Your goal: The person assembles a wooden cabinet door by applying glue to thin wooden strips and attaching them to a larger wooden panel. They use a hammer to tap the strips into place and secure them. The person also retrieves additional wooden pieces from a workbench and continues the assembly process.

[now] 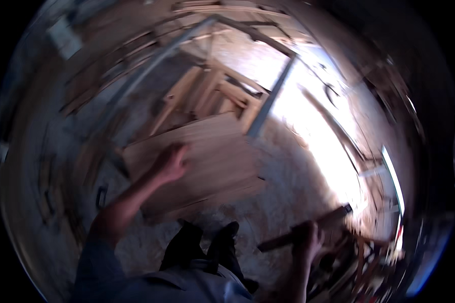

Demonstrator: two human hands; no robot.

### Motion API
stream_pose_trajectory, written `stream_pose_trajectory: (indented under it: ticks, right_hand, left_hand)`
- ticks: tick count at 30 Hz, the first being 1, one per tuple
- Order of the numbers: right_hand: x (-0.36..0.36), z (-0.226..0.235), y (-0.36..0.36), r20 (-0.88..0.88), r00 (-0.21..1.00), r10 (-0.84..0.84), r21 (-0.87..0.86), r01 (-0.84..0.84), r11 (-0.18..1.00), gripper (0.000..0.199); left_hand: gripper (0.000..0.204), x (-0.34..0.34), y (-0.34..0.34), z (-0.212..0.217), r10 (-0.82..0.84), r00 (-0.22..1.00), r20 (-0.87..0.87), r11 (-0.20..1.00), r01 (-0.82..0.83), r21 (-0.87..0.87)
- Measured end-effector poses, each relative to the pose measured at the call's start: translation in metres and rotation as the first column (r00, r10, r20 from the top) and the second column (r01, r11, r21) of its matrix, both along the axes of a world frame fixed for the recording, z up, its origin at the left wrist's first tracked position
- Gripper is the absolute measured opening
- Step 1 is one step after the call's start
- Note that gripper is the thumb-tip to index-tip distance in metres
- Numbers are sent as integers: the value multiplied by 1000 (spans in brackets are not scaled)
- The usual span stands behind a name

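My right hand (308,237) is closed around the middle of a long, dark wooden bar (334,217) with a blackish far end, held out to my right over the floor. Smeared by motion, my left hand (171,162) is over the left part of a broad, flat wooden panel (215,151). Its fingers look bent, but the blur hides whether they touch or grip anything. The panel lies in front of my feet, tilted in the picture, with its near edge facing me.
Beyond the panel stands a wooden framework (205,93) with a long bluish-grey bar (271,98) at its right. Lumber (131,48) lies at the far left. Bright light falls across the floor (308,146) on the right. A cluttered heap (361,257) sits at the lower right.
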State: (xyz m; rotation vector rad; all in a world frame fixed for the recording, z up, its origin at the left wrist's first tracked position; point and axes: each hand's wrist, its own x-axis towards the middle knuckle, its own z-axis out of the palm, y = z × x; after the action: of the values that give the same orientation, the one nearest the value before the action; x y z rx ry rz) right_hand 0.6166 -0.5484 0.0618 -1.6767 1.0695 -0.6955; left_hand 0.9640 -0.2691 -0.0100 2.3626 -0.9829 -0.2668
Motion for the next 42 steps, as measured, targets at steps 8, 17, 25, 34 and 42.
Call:
stream_pose_trajectory:
  ticks: [8,17,25,34,42]
  right_hand:
    - [89,9,90,334,929,161,336,-277,900,37]
    - [-124,-34,46,355,925,137,200,-218,955,52]
    - [-444,-116,24,-203,881,-427,256,468,846,41]
    - [-755,-109,98,-442,230,-867,-105,947,304,41]
    - [-1002,-105,50,-657,-150,-739,-418,888,191,56]
  left_hand:
    - [73,-163,-58,42,-353,629,-692,935,252,-249]
    - [44,-165,-23,-26,-144,950,-278,986,116,-117]
    - [79,-351,-154,88,-302,908,-291,814,404,417]
    - [26,-426,-279,-2,-676,702,-225,721,693,-3]
    - [25,-548,-303,7,-632,704,-325,739,673,22]
